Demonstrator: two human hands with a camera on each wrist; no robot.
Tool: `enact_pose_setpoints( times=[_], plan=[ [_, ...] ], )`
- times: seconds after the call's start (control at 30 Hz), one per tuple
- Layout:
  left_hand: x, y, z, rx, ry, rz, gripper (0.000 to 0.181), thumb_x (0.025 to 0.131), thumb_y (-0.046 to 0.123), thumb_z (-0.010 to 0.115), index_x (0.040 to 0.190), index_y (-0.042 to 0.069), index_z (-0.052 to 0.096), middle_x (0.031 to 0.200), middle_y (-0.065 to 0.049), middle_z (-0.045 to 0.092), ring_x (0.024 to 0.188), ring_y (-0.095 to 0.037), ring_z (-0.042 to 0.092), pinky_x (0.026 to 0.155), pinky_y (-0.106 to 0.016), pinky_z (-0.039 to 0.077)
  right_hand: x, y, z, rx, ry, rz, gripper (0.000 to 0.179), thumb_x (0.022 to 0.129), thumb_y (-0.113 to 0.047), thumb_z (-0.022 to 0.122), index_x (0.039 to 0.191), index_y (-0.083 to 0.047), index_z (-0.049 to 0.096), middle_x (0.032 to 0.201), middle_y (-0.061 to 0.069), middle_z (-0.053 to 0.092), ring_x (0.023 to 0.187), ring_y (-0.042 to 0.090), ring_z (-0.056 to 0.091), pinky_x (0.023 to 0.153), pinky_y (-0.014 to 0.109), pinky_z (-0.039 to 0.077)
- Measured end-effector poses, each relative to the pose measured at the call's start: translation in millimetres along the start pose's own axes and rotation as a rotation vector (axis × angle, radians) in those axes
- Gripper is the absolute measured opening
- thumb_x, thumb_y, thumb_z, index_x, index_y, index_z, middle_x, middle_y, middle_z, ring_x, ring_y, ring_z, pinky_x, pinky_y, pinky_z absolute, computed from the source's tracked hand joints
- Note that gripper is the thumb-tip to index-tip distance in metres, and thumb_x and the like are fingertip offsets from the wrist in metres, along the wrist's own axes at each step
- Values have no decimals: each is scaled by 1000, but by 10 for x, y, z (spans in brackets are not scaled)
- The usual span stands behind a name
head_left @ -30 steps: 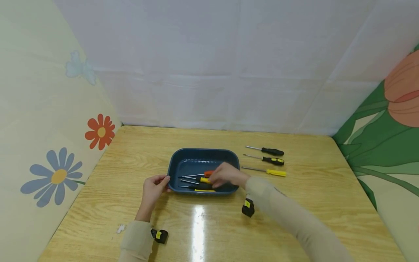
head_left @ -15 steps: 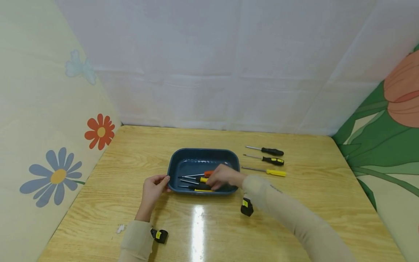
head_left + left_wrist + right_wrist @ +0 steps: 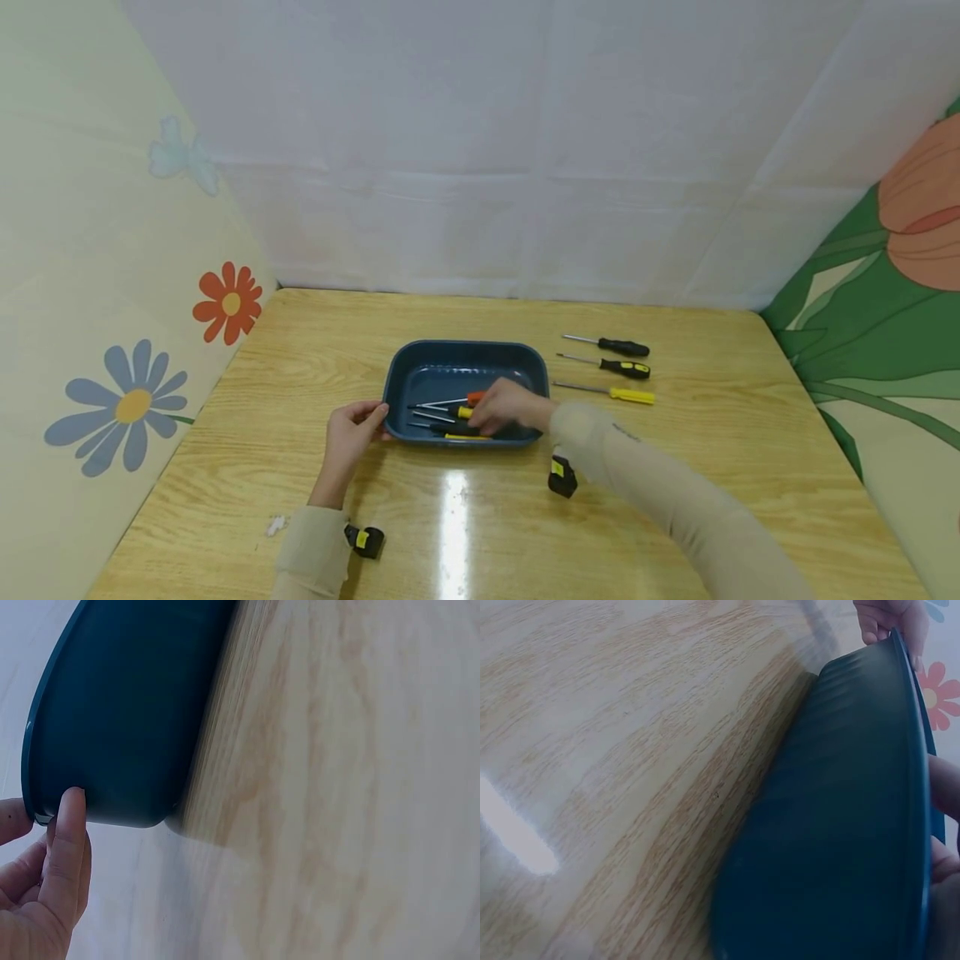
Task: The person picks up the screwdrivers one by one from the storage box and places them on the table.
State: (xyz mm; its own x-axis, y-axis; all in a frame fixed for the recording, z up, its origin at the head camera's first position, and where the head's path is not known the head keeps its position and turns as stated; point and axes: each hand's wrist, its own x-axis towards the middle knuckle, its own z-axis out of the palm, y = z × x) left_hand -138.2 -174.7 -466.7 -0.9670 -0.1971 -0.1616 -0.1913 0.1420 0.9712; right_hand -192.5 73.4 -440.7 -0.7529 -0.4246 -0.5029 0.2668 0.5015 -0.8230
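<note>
My left hand [image 3: 356, 437] pinches the left end of a dark blue tray [image 3: 468, 442], thumb over the rim and fingers outside; the left wrist view shows these fingers [image 3: 69, 847] against the tray's wall. Inside the tray, several screwdrivers lie with shafts to the left. Among them are a red-handled one [image 3: 476, 397], a black-and-yellow one [image 3: 463, 412] and a black-handled one [image 3: 465, 427]. My right hand [image 3: 510, 407] reaches over the right side with bent fingers down at the handles. Its fingertips are hidden, and I cannot tell whether they hold a handle.
To the tray's right, three screwdrivers lie in a column on the wooden table [image 3: 675, 467]: a black one [image 3: 624, 347], a black one with yellow marks [image 3: 626, 368] and a yellow one [image 3: 632, 396]. A white cloth [image 3: 480, 208] hangs behind the table.
My right hand has shifted slightly left and down within the tray, over the handles. The left hand, the tray and the screwdrivers on the table stay put.
</note>
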Motion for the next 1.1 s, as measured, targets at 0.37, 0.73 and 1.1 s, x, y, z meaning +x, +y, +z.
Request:
enact_pose_setpoints(
  times=[0.37, 0.73, 1.1],
  plan=[
    [0, 3, -1, -3, -2, -2, 21, 87, 0, 58, 101, -16, 60, 71, -11, 60, 54, -11, 58, 53, -27, 56, 18, -13, 65, -51, -4, -20, 14, 75, 0, 71, 86, 7, 69, 79, 13, 68, 64, 19, 65, 61, 29, 57],
    [-8, 10, -1, -11, -5, -5, 21, 87, 0, 58, 101, -16, 60, 73, -12, 61, 56, -12, 58, 53, -27, 56, 7, -1, 134, -196, 23, -127, 11, 71, 0, 74, 79, 7, 70, 71, 13, 67, 55, 15, 62, 53, 26, 56],
    [-11, 15, 2, -14, -5, -14, 22, 88, 1, 57, 103, -15, 59, 74, -12, 61, 57, -12, 58, 53, -26, 56, -6, -14, 141, -261, 59, -166, 8, 69, 1, 75, 75, 4, 70, 69, 11, 67, 54, 17, 63, 51, 25, 55]
  ],
)
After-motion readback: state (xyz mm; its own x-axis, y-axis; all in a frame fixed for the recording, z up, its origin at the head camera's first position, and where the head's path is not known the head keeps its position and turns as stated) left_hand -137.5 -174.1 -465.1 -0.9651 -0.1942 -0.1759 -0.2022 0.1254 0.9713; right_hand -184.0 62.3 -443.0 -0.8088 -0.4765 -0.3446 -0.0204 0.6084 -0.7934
